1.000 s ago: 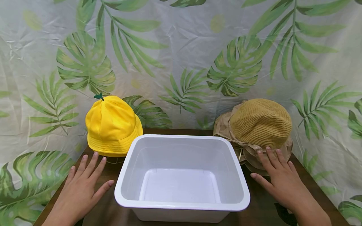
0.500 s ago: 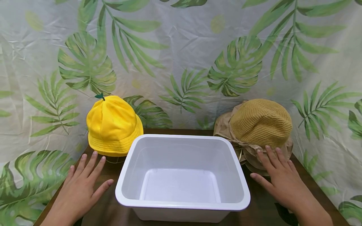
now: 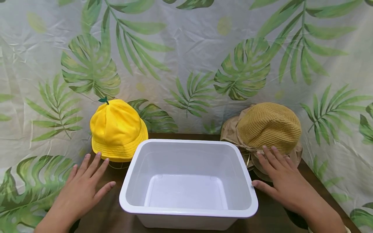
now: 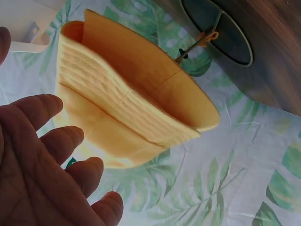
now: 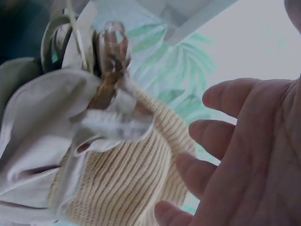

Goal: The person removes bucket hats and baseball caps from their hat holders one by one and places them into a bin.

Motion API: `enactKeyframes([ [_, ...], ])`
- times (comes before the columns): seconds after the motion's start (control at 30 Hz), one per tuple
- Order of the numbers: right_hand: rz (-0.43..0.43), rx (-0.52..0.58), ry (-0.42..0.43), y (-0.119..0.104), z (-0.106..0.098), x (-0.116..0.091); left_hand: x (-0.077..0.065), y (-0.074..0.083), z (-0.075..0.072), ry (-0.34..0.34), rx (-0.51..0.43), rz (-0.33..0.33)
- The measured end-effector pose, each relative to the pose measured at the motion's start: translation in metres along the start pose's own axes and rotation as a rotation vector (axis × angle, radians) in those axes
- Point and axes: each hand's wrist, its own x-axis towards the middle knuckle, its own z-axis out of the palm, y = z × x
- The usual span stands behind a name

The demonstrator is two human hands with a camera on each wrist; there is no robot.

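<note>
A yellow bucket hat (image 3: 116, 129) with a small green leaf sprout on its crown is raised on a wire stand (image 4: 218, 35) at the left. My left hand (image 3: 83, 191) hovers in front of it, palm down, fingers spread, holding nothing. At the right sits a tan ribbed sun hat (image 3: 269, 127) with a wide fabric brim and a ribbon bow (image 5: 117, 122). My right hand (image 3: 287, 184) is spread before that hat, its fingertips overlapping the brim in the head view and its thumb close by the basin's right rim. A white plastic basin (image 3: 186, 212) stands between the hands with nothing in it.
The dark brown wooden table (image 3: 102, 210) carries everything. Close behind it hangs a pale curtain (image 3: 192, 58) printed with green leaves, which also flanks both sides.
My right hand has moved a little left and forward, toward the basin rim. My left hand has barely shifted; the hats and basin stay in place.
</note>
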Motion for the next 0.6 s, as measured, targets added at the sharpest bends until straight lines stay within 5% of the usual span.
enactKeyframes([
  [0.33,-0.125,0.096,-0.064,-0.023,-0.001,0.009,0.014,0.004,-0.02,-0.006,0.032,0.082],
  [0.6,-0.209,0.072,-0.054,-0.037,0.005,0.01,0.03,0.013,-0.035,-0.04,0.076,0.156],
])
